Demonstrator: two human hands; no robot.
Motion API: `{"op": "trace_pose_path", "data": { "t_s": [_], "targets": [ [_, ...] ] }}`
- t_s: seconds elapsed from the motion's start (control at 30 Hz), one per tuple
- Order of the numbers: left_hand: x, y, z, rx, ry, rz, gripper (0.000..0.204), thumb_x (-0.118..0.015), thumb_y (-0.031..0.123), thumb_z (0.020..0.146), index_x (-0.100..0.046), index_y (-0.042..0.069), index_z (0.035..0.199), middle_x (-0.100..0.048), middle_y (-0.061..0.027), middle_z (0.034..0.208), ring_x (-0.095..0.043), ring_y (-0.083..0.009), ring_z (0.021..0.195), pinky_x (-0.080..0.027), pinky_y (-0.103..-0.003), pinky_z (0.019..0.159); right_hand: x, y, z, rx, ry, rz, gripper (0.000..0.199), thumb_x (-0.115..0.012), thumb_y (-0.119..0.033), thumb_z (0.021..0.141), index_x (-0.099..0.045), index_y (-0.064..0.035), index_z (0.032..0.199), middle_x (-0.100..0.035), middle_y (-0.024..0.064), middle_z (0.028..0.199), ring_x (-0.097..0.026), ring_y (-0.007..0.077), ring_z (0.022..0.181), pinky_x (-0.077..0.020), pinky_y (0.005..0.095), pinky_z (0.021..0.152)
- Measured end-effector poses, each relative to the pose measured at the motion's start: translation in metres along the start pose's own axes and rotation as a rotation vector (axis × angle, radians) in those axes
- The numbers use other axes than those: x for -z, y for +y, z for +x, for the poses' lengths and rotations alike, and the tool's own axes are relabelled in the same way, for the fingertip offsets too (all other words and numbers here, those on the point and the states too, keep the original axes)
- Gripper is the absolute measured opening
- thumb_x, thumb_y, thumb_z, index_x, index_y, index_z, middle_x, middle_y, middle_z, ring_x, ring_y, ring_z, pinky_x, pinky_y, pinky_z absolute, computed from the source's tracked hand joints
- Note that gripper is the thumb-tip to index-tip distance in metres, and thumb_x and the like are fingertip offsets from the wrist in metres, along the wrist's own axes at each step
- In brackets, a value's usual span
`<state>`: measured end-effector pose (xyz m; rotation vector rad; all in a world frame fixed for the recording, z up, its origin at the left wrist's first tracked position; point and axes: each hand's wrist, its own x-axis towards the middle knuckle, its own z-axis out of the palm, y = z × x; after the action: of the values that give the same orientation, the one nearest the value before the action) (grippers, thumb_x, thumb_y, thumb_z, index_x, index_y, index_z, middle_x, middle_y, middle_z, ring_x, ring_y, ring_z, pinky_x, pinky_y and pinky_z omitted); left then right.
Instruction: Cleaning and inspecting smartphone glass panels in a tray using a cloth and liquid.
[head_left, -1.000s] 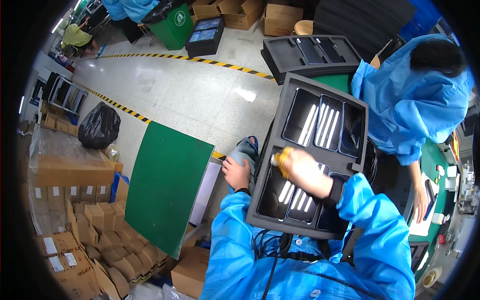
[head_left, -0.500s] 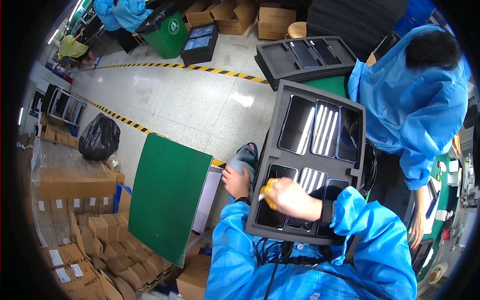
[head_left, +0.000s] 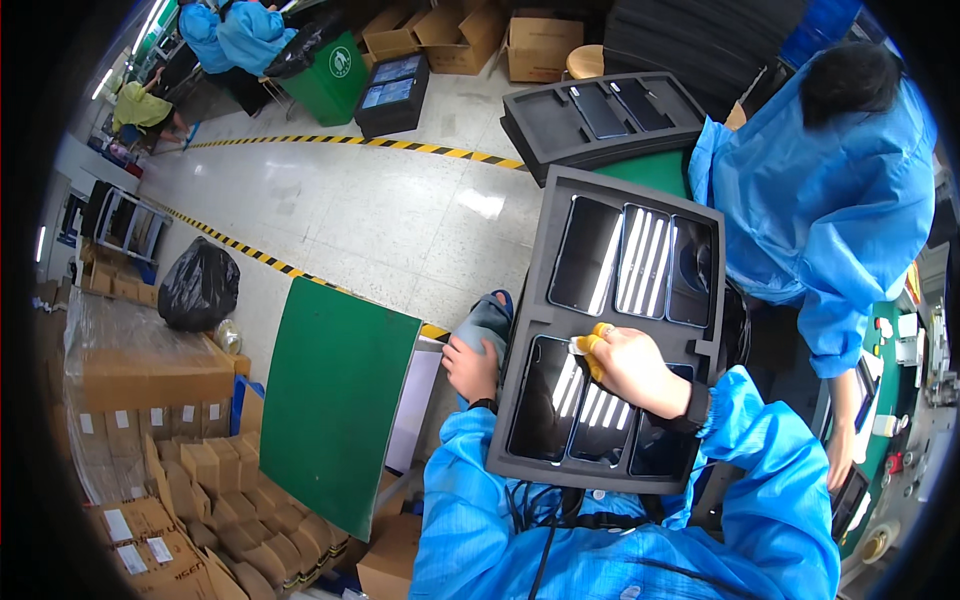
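A dark grey foam tray lies in front of me, with several dark-screened smartphones in its recesses. Bright ceiling lights reflect off the glass. My right hand is over the near row, its fingertips covered in yellow finger cots. Between the pinched fingers is a small white thing, too small to name, above the upper part of the near-left phone. I cannot tell whether it touches the glass. My left hand lies with fingers spread on my grey-clad knee, left of the tray.
Beyond, another foam tray carries more phones. A co-worker in a blue smock sits at the right, beside a green-topped bench. To my left stand a green board and cardboard dividers. A green bin is farther off.
My right hand, with the white thing, has moved up and to the right from the near-left phone's middle to its upper part. My left hand stays on my knee.
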<state>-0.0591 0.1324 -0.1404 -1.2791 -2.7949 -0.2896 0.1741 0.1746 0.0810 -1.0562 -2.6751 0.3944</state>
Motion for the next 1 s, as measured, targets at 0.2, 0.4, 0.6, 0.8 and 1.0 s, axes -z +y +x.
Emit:
{"op": "trace_pose_path", "data": {
  "t_s": [0.2,0.4,0.6,0.8,1.0],
  "targets": [
    [0.003,0.004,0.0,0.01,-0.025,-0.003,0.05,-0.058,0.043,0.079,-0.049,0.002,0.106,-0.052,-0.0143,0.097,-0.058,-0.0329,0.09,-0.054,-0.043,0.068,0.005,0.014,0.002,-0.091,0.103,0.114,0.021,-0.067,-0.009,0.073,-0.065,-0.0015,0.093,-0.06,0.0131,0.075,-0.062,0.0292,0.069,-0.0508,0.0378,0.064],
    [0.007,0.011,0.0,0.027,-0.05,-0.053,0.052,-0.059,0.044,0.079,-0.049,0.002,0.109,-0.052,-0.0142,0.099,-0.058,-0.0332,0.092,-0.053,-0.043,0.07,-0.011,-0.004,0.001,0.001,0.044,0.072,0.02,-0.068,-0.01,0.072,-0.063,0.0015,0.088,-0.061,0.0147,0.078,-0.063,0.029,0.069,-0.051,0.0378,0.062],
    [0.005,-0.007,0.004,0.043,-0.07,-0.015,0.057,-0.059,0.044,0.08,-0.047,0.002,0.116,-0.051,-0.0152,0.102,-0.056,-0.0339,0.094,-0.053,-0.043,0.071,0.009,0.017,-0.012,-0.187,-0.113,0.124,0.018,-0.069,-0.015,0.073,-0.064,-0.0006,0.083,-0.06,0.0156,0.074,-0.062,0.0312,0.065,-0.0513,0.0387,0.06],
    [0.001,-0.003,0.008,0.022,-0.053,-0.015,0.056,-0.058,0.041,0.081,-0.047,0.001,0.118,-0.051,-0.0163,0.103,-0.055,-0.0349,0.095,-0.052,-0.043,0.074,-0.012,0.004,0.012,0.094,0.044,0.128,0.017,-0.066,-0.007,0.073,-0.063,-0.0011,0.088,-0.059,0.0146,0.075,-0.062,0.0307,0.069,-0.0512,0.0398,0.061],
    [0.006,-0.005,0.007,0.026,-0.029,-0.004,0.055,-0.057,0.039,0.081,-0.047,0.001,0.118,-0.051,-0.0164,0.103,-0.055,-0.0351,0.095,-0.052,-0.043,0.074,0.006,0.015,0.024,-0.052,0.005,0.282,0.022,-0.067,-0.01,0.077,-0.063,0.0003,0.096,-0.058,0.0143,0.079,-0.061,0.0297,0.072,-0.0511,0.0379,0.063]
  ]
}}
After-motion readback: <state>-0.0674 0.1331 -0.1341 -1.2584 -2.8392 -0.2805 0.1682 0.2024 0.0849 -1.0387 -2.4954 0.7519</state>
